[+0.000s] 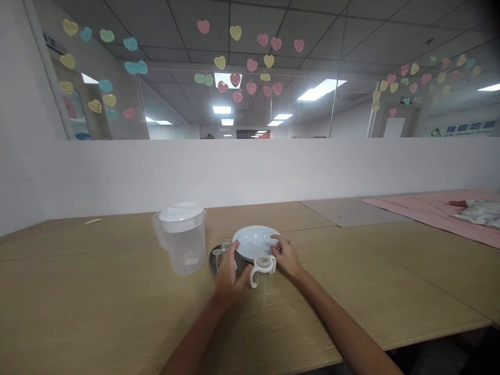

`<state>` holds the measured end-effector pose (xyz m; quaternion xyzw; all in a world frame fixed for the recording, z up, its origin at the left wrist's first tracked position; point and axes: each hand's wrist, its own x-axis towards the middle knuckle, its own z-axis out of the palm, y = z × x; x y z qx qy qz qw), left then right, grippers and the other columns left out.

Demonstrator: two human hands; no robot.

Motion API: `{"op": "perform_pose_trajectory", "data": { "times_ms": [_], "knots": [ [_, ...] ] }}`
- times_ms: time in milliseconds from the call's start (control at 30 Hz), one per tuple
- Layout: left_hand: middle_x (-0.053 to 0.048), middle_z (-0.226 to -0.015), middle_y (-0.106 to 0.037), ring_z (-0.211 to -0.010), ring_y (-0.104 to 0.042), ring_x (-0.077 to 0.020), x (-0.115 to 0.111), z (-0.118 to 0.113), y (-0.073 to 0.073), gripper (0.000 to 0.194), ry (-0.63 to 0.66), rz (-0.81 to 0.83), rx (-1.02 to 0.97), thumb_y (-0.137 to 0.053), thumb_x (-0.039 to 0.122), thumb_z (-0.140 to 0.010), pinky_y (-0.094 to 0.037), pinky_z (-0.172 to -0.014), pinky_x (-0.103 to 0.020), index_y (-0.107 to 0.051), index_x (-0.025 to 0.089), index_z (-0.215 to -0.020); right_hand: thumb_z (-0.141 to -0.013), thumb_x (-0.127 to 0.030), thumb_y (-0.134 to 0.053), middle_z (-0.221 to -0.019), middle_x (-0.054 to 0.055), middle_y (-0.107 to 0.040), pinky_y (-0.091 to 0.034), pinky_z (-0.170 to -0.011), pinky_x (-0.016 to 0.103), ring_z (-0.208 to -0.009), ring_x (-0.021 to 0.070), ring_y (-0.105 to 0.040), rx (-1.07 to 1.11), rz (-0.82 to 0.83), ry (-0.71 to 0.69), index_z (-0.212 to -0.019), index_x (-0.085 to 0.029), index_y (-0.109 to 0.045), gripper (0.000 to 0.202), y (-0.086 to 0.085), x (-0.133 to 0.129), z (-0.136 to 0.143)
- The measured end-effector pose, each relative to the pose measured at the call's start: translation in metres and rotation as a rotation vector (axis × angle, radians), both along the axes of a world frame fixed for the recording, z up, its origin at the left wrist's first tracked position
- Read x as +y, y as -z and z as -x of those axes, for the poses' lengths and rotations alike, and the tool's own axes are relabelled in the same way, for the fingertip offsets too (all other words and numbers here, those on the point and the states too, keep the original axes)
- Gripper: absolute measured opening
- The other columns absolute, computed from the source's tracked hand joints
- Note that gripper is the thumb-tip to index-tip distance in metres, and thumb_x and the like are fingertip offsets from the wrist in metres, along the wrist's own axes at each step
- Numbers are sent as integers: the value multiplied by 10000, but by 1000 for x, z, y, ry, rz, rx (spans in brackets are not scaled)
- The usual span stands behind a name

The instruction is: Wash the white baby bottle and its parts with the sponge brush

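Observation:
My left hand (229, 271) has its thumb and fingers spread, over the edge of a dark round tray (213, 266). Small clear glass pieces (217, 253) are on that tray, partly hidden by the hand. Close to my left thumb stands a clear glass vessel with a white handle and collar (262, 264), between both hands. Behind it lies a white plate (255, 235) with a thin line across its surface, which I cannot identify. My right hand (288, 258) is at the plate's right rim, fingers bent and apart; whether they touch the rim is unclear.
A lidded translucent pitcher (186, 239) stands left of the tray. A pink cloth (429, 212) with patterned fabric (482, 212) lies at the far right. A small flat tan piece (93, 221) rests at the back left. Behind the wooden table (97, 312) rises a white wall (242, 169) with windows above.

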<state>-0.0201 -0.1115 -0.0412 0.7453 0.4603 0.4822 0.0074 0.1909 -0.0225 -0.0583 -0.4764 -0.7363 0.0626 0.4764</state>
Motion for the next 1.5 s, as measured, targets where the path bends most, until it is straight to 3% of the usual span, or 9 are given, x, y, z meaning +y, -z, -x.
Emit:
{"op": "perform_pose_trajectory", "data": {
  "times_ms": [133, 267, 367, 567, 767, 867, 1000, 1200, 1500],
  "knots": [
    [-143, -1108, -584, -1048, -523, -268, 14, 22, -3, 417, -353, -12, 64, -345, 417, -893, -407, -890, -419, -502, 129, -1150, -784, -386, -470, -610, -15, -540, -395, -657, 257, -606, 147, -512, 207, 16, 22, -979, -175, -606, 317, 3, 7, -2],
    [-150, -939, -631, -922, -551, -279, 23, 37, 4, 409, -553, 125, 280, -346, 420, -885, -412, -823, -418, -625, 128, -950, -724, -474, -556, -552, -36, -457, -357, -560, 242, -542, 127, -443, 359, 34, 46, -809, -173, -627, 321, 5, 14, -5],
    [-150, -936, -640, -948, -538, -281, 24, 40, 10, 433, -600, 217, 363, -343, 431, -884, -398, -825, -418, -670, 150, -848, -669, -506, -613, -529, -57, -407, -330, -513, 233, -503, 106, -391, 511, 62, 30, -761, -169, -615, 350, 3, 16, -6],
    [-139, -1026, -646, -1051, -498, -304, 24, 38, 11, 465, -587, 315, 367, -315, 440, -894, -367, -852, -440, -688, 166, -853, -541, -476, -711, -507, -70, -416, -324, -486, 224, -487, 88, -376, 734, 160, -107, -702, -158, -591, 376, -3, 15, -6],
    [-177, -969, -653, -986, -531, -334, 11, 31, -12, 457, -673, 222, 386, -354, 445, -868, -354, -841, -489, -681, 125, -891, -541, -417, -692, -547, -38, -488, -345, -492, 217, -509, 91, -412, 761, 185, -105, -689, -150, -605, 318, -4, 16, -6],
    [-143, -1013, -651, -966, -555, -315, 5, 25, -30, 422, -589, 148, 296, -347, 413, -874, -374, -848, -475, -655, 143, -973, -561, -409, -660, -537, -41, -475, -337, -483, 214, -505, 93, -405, 738, 193, -95, -694, -154, -606, 293, -3, 19, -7],
    [-113, -1133, -602, -1052, -546, -250, 9, 11, -43, 394, -305, 46, 62, -356, 386, -874, -411, -908, -400, -565, 159, -1120, -580, -374, -643, -529, -54, -457, -324, -485, 207, -498, 85, -387, 726, 197, -117, -686, -156, -596, 247, 0, 22, -6],
    [-106, -1138, -580, -1075, -553, -224, 26, -8, -33, 389, -98, 43, -175, -436, 384, -843, -431, -930, -391, -511, 168, -1157, -572, -355, -646, -494, -75, -410, -309, -479, 204, -482, 80, -367, 744, 207, -138, -661, -160, -593, 221, 0, 22, -4],
    [-111, -1266, -512, -1181, -493, -206, 25, -13, -27, 419, 52, 50, -121, -415, 370, -878, -400, -987, -372, -425, 187, -1254, -569, -345, -641, -502, -63, -448, -339, -494, 211, -489, 87, -398, 717, 208, -122, -669, -156, -608, 217, 0, 22, -5]
  ]
}}
